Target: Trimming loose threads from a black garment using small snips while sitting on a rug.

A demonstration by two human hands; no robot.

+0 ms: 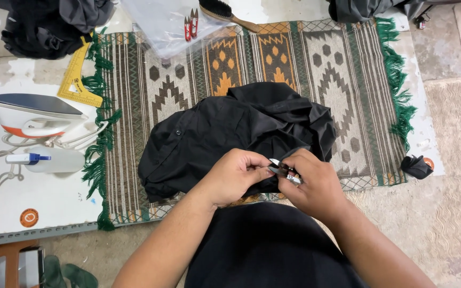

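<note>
Both hands' grip on snips (pixel 285 173), black garment (pixel 230 133) beneath

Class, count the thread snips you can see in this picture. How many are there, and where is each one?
2. Red-handled thread snips lie on the clear plastic sheet at the top; metal thread snips are in the right hand. Others may be hidden under the black garment.

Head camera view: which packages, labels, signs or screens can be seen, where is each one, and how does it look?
Round sticker: on the pale board left of the rug, near its front edge; orange with pale marks.
Round sticker: right of the rug, half hidden by a small black cloth; orange.
Clear plastic bag: top of the rug, see-through, under red snips.
No screens or signs.
</note>
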